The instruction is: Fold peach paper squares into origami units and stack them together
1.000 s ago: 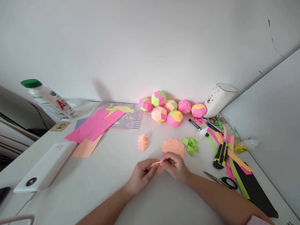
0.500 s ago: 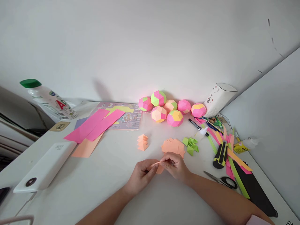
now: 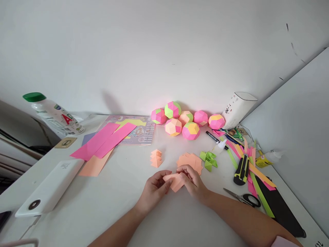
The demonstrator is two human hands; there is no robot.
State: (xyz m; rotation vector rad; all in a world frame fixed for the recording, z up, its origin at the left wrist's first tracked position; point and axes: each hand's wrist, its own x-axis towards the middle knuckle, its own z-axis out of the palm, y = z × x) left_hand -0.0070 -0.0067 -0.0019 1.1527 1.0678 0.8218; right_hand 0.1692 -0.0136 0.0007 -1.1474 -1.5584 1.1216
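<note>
Both my hands meet at the table's middle front over one small peach paper piece [image 3: 175, 181]. My left hand [image 3: 153, 189] pinches its left edge with thumb and fingers. My right hand [image 3: 192, 181] grips its right side, fingers curled on top. Just behind them lies a pile of flat peach paper pieces [image 3: 190, 161]. A stack of folded peach units [image 3: 156, 158] stands to its left, and folded green units [image 3: 209, 160] lie to its right.
Several pink, green and yellow paper balls [image 3: 185, 121] sit by the wall. Pink and peach paper strips [image 3: 102, 145] lie left over a printed pad. A white power bank [image 3: 48, 188], a bottle [image 3: 52, 114], a utility knife [image 3: 241, 169], scissors [image 3: 244, 198] and coloured strips [image 3: 257, 171] surround the work area.
The peach paper, held edge-on as a thin strip before, now lies flatter and wider between my hands. Both hands have shifted slightly together over it.
</note>
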